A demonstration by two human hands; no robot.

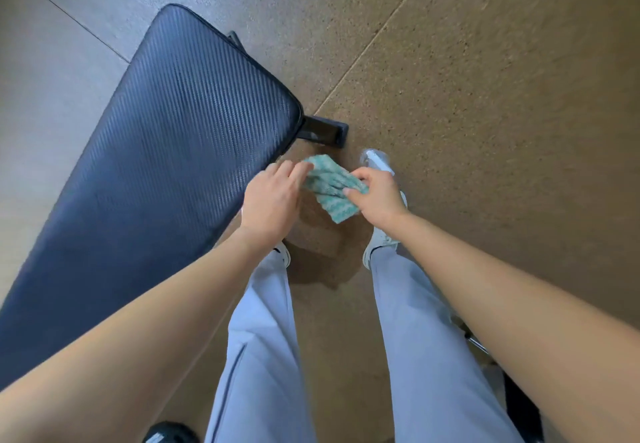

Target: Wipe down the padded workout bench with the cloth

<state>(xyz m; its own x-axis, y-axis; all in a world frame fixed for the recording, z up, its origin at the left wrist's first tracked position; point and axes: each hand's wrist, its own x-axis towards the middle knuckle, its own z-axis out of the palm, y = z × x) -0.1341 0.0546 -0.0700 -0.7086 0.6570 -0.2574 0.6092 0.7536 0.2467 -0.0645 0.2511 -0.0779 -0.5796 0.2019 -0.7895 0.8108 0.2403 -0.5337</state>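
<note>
The padded workout bench (166,151) is dark navy with a ribbed weave and runs diagonally from the upper middle to the lower left. A small green-and-white cloth (330,188) hangs in the air just past the bench's right edge, above the floor. My left hand (272,200) pinches its left end with the fingertips. My right hand (377,196) grips its right side between thumb and fingers. Both hands hold the cloth off the bench, not touching the pad.
A black bench foot (327,130) sticks out from under the pad's right corner. My legs in light grey trousers (263,356) and white shoes (381,165) stand on the brown speckled floor (485,96). Dark objects lie at the bottom edge and lower right.
</note>
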